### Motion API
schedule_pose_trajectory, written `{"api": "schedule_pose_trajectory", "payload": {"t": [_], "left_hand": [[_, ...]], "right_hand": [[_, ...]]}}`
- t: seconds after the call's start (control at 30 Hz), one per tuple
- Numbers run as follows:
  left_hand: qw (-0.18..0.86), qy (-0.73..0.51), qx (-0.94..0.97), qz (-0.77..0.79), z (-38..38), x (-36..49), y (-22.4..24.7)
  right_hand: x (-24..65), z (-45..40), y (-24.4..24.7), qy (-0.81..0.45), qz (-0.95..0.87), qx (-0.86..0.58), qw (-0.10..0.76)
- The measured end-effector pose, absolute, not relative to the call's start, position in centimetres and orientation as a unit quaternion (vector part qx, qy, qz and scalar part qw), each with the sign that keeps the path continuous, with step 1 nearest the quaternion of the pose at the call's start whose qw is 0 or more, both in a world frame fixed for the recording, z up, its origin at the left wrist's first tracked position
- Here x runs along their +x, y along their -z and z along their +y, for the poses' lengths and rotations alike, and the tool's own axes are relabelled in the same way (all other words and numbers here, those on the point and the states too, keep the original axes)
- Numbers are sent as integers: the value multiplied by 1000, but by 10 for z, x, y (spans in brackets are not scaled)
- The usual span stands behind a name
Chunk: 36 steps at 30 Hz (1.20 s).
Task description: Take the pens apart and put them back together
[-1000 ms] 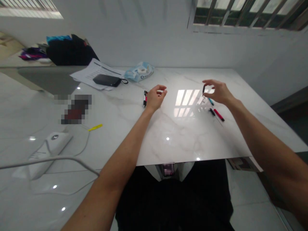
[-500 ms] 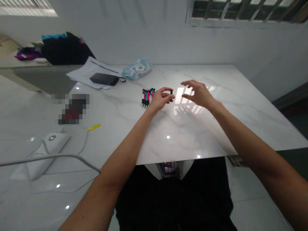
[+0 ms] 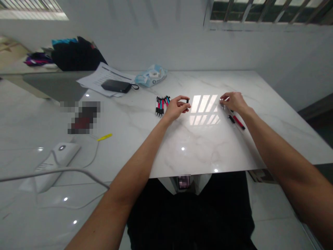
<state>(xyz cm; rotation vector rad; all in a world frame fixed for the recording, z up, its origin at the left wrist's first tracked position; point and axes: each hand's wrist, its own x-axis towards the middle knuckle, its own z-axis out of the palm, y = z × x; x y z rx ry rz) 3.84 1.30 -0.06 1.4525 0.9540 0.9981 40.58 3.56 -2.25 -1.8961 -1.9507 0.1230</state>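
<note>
My left hand is closed in a pinch, holding a small black cylindrical piece upright between thumb and fingertips above the table. Beside that wrist lies a row of several pens, with black, red, blue and white barrels. My right hand is low over the table on the right, its fingertips drawn together; what they hold, if anything, is too small to make out. Just below it lie a red and black pen part and a short black piece, partly beside my forearm.
A white marble-patterned table spreads before me. Farther back are a blue wipes packet, a black power bank and papers. At left, a white power strip trails grey cables near a yellow tag.
My right hand has moved right, away from my left hand, and its fingers have closed together near the table. The pen parts there have come into view. My left hand keeps its pinch.
</note>
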Motion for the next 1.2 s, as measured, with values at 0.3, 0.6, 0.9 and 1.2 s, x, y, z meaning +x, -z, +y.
{"api": "schedule_pose_trajectory", "payload": {"t": [0.3, 0.6, 0.9, 1.2], "left_hand": [[533, -416, 622, 395, 17, 38, 7], [418, -412, 704, 401, 16, 39, 14], [307, -386, 759, 425, 4, 43, 15], [368, -420, 713, 423, 4, 49, 23]], "right_hand": [[400, 35, 13, -24, -671, -706, 228], [293, 7, -5, -293, -635, -544, 464], [244, -20, 32, -451, -562, -465, 514], [248, -15, 32, -474, -567, -441, 509]]}}
